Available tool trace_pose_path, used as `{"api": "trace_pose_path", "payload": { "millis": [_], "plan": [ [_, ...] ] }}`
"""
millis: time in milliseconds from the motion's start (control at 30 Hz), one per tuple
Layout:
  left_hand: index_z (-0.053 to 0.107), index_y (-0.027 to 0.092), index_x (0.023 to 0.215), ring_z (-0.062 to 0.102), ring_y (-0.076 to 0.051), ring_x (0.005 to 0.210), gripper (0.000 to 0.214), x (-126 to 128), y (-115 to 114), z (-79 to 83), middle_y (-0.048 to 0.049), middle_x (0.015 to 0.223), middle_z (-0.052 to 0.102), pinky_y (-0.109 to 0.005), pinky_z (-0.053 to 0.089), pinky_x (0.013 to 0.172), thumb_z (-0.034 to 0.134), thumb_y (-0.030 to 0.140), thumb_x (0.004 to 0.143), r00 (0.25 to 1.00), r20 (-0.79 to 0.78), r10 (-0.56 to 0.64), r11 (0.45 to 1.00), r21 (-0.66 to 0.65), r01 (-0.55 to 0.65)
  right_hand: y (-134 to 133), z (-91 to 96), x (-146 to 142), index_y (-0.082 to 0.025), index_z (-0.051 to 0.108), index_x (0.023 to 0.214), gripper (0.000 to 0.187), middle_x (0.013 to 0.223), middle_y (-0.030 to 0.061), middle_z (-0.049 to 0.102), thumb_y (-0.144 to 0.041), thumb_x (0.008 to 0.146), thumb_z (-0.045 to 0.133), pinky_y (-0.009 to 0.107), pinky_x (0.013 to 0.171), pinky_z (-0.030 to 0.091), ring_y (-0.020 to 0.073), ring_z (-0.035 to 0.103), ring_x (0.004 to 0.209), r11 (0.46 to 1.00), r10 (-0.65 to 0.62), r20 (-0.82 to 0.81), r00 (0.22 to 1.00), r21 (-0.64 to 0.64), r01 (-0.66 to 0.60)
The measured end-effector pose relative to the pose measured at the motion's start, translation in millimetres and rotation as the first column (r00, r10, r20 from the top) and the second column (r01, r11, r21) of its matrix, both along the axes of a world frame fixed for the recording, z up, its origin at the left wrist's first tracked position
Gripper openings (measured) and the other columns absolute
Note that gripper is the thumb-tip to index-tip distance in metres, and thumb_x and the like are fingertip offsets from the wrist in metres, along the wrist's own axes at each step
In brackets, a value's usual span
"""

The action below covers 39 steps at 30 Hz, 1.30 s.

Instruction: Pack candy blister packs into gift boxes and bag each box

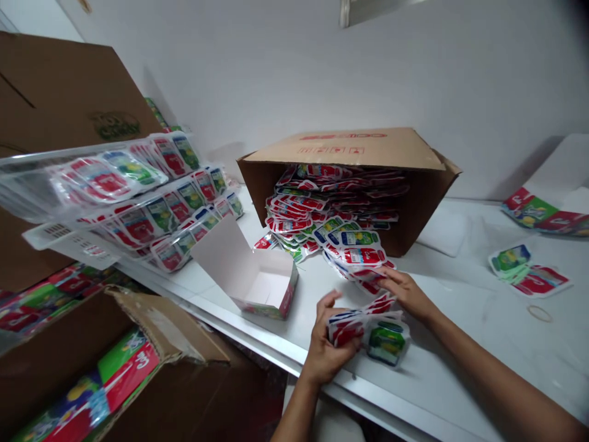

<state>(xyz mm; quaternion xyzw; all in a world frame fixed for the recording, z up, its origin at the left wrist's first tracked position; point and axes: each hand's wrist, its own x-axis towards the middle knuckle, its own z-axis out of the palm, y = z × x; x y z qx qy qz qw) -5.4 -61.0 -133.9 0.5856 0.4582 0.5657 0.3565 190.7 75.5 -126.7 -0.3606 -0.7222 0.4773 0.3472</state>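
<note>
My left hand [324, 347] is closed around a bundle of flat, shaped packets [387, 342], red, green and blue with white borders. Fingers of my right hand [407, 296] pinch the edge of a red packet at the front of a loose pile [361, 255]. That pile spills out of a brown carton [340, 150] lying on its side, its mouth towards me. Left of my hands stands a small printed box [271, 285] with its white lid raised and its inside visible.
Clear plastic trays [27, 162] of packet bundles are stacked at left. Below them, an open carton [175, 331] holds printed boxes [124, 368]. On the white table [460, 344] at right lie banded packets [534, 273], a rubber band [539, 314] and another opened box [547, 212].
</note>
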Motion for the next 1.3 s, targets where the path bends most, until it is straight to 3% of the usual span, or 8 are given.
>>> {"api": "trace_pose_path", "payload": {
  "millis": [100, 267, 467, 667, 933, 1033, 1133, 1300],
  "plan": [
    [0.054, 0.022, 0.121, 0.030, -0.032, 0.142, 0.053, 2.0, -0.5, -3.7, -0.0122, 0.154, 0.028, -0.046, 0.031, 0.113, 0.077, 0.024, 0.073, 0.999, 0.045, -0.014, 1.000, -0.005, 0.014, -29.1, -3.8, 9.5, -0.017, 0.070, 0.095, 0.027, 0.088, 0.0061, 0.073, -0.028, 0.081, 0.050, 0.034, 0.074, 0.053, 0.0213, 0.066, 0.076, 0.939, 0.030, -0.282, 0.959, -0.320, -0.124],
    [0.017, 0.024, 0.145, 0.065, -0.021, 0.102, 0.093, 7.3, -4.6, 0.5, -0.0096, 0.121, 0.060, -0.035, 0.052, 0.091, 0.076, 0.023, 0.074, 0.976, 0.218, 0.006, 0.982, -0.188, 0.036, -59.7, -9.1, 19.5, -0.020, 0.067, 0.110, 0.050, 0.107, 0.0110, 0.071, -0.058, 0.087, 0.044, 0.042, 0.086, 0.051, 0.0290, 0.066, 0.100, 0.861, 0.023, -0.393, 0.919, -0.459, -0.218],
    [0.044, 0.020, 0.119, 0.065, -0.019, 0.092, 0.052, 12.3, -8.5, 4.5, -0.0056, 0.106, 0.064, -0.031, 0.054, 0.083, 0.072, 0.024, 0.075, 0.989, 0.150, 0.020, 0.979, -0.205, 0.011, -90.9, -15.1, 42.4, -0.024, 0.022, 0.151, 0.109, 0.152, 0.0143, 0.036, -0.070, 0.064, 0.071, 0.049, 0.111, 0.032, 0.0351, 0.036, 0.138, 0.982, 0.104, -0.060, 0.993, -0.153, -0.113],
    [0.037, 0.022, 0.134, 0.065, -0.022, 0.098, 0.084, 10.7, -6.5, 12.1, -0.0084, 0.115, 0.061, -0.035, 0.052, 0.087, 0.081, 0.021, 0.062, 0.991, 0.132, -0.039, 0.985, -0.162, 0.060, -97.1, -30.5, 20.6, -0.024, 0.041, 0.132, 0.056, 0.120, 0.0107, 0.062, -0.040, 0.084, 0.064, 0.042, 0.093, 0.050, 0.0274, 0.062, 0.106, 0.999, -0.040, 0.008, 0.999, -0.006, 0.040],
    [0.054, 0.018, 0.111, 0.067, -0.020, 0.086, 0.051, 1.9, -2.1, 11.5, -0.0061, 0.099, 0.069, -0.032, 0.054, 0.080, 0.079, 0.022, 0.066, 0.991, 0.130, -0.037, 0.967, -0.245, 0.068, -33.2, 2.7, 45.5, -0.023, 0.047, 0.139, 0.080, 0.135, 0.0126, 0.057, -0.071, 0.076, 0.058, 0.049, 0.104, 0.042, 0.0328, 0.055, 0.122, 0.886, 0.446, -0.052, 0.894, -0.115, -0.449],
    [0.060, 0.017, 0.101, 0.067, -0.020, 0.083, 0.038, 2.3, -2.3, 11.7, -0.0061, 0.094, 0.071, -0.032, 0.053, 0.076, 0.078, 0.023, 0.067, 0.994, 0.096, -0.051, 0.971, -0.228, 0.072, 16.3, 8.9, 35.0, -0.025, 0.044, 0.142, 0.065, 0.144, 0.0119, 0.049, -0.066, 0.091, 0.035, 0.048, 0.107, 0.038, 0.0298, 0.048, 0.130, 0.982, 0.167, 0.105, 0.980, 0.068, -0.175],
    [0.060, 0.017, 0.098, 0.066, -0.019, 0.078, 0.036, 3.2, -3.7, 13.5, -0.0049, 0.089, 0.071, -0.030, 0.053, 0.071, 0.077, 0.022, 0.067, 0.993, 0.102, -0.062, 0.968, -0.235, 0.084, 55.8, 0.9, 8.9, -0.020, 0.043, 0.144, 0.068, 0.150, 0.0161, 0.040, -0.056, 0.087, 0.052, 0.051, 0.111, 0.030, 0.0346, 0.037, 0.137, 0.937, -0.131, 0.409, 0.903, 0.348, -0.022],
    [0.058, 0.018, 0.099, 0.067, -0.020, 0.078, 0.037, 2.7, -5.1, 11.5, -0.0052, 0.090, 0.071, -0.032, 0.054, 0.072, 0.077, 0.023, 0.068, 0.993, 0.101, -0.059, 0.969, -0.234, 0.081, 72.6, -12.8, -6.9, -0.021, 0.064, 0.125, 0.044, 0.135, 0.0147, 0.058, -0.045, 0.092, 0.048, 0.050, 0.107, 0.034, 0.0329, 0.051, 0.125, 0.907, -0.086, 0.462, 0.883, 0.403, -0.123]
  ]
}}
